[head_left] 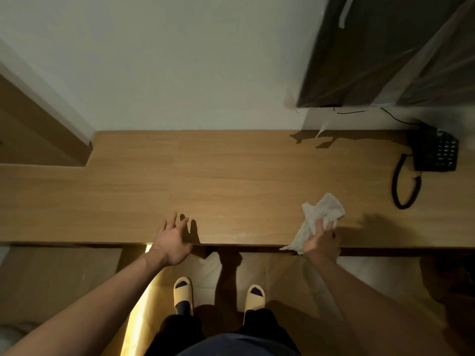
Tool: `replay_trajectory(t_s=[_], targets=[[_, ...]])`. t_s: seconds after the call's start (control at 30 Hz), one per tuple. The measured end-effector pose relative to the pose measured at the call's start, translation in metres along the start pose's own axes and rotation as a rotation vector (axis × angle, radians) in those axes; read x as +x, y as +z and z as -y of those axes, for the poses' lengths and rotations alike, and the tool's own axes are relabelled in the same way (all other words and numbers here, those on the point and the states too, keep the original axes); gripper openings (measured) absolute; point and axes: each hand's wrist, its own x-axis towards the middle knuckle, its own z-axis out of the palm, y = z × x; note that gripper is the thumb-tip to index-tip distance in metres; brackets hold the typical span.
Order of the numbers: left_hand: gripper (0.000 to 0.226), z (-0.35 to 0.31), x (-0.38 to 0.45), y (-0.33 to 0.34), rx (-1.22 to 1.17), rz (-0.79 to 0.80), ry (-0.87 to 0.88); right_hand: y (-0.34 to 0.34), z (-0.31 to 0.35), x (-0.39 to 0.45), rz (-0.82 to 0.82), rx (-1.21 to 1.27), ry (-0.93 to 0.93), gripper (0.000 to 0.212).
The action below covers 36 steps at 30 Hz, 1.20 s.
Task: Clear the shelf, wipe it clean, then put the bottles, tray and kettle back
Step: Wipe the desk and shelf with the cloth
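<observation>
Head view, looking down: the right hand [321, 242] has its grip curled round a crumpled white cloth [320, 217], holding it at the near edge of the wooden shelf [205, 181], right of centre. The left hand [172, 242] hovers at the same near edge, left of the cloth, its grip loose with fingers spread and holding nothing. A black telephone [437, 152] with a coiled cord sits at the far right of the shelf, below a dark screen [372, 52] on the white wall [167, 60]. Pale slippers [182, 291] stand on the floor below.
</observation>
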Motion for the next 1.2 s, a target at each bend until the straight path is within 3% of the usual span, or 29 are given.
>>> replay_trajectory(t_s=[0.17, 0.27, 0.43, 0.5, 0.57, 0.73, 0.83, 0.93, 1.2], targets=[[0.086, 0.041, 0.001, -0.011, -0.012, 0.001, 0.021, 0.065, 0.068, -0.072, -0.039, -0.038, -0.223, 0.08], [0.085, 0.069, -0.001, -0.016, -0.021, 0.027, 0.05, 0.097, 0.135, -0.126, 0.077, -0.07, -0.383, 0.075], [0.086, 0.113, 0.003, -0.039, 0.024, 0.05, 0.133, 0.131, 0.245, -0.193, 0.182, 0.193, -0.726, 0.077], [0.087, 0.134, 0.012, -0.05, 0.034, 0.049, 0.153, 0.122, 0.265, -0.2, 0.163, 0.355, -0.646, 0.075], [0.089, 0.154, 0.023, -0.059, 0.036, 0.047, 0.146, 0.103, 0.263, -0.192, 0.032, 0.442, -0.544, 0.071], [0.09, 0.181, 0.042, -0.072, 0.077, 0.07, 0.169, 0.055, 0.183, -0.128, -0.223, 0.299, -0.334, 0.07], [0.088, 0.186, 0.046, -0.072, 0.094, 0.099, 0.163, 0.045, 0.136, -0.093, -0.11, 0.133, -0.167, 0.077], [0.09, 0.187, 0.044, -0.064, 0.162, 0.179, 0.155, 0.074, 0.141, -0.095, 0.079, 0.048, -0.01, 0.077], [0.091, 0.193, 0.046, -0.05, 0.18, 0.222, 0.206, 0.142, 0.257, -0.175, 0.016, -0.013, -0.054, 0.077]])
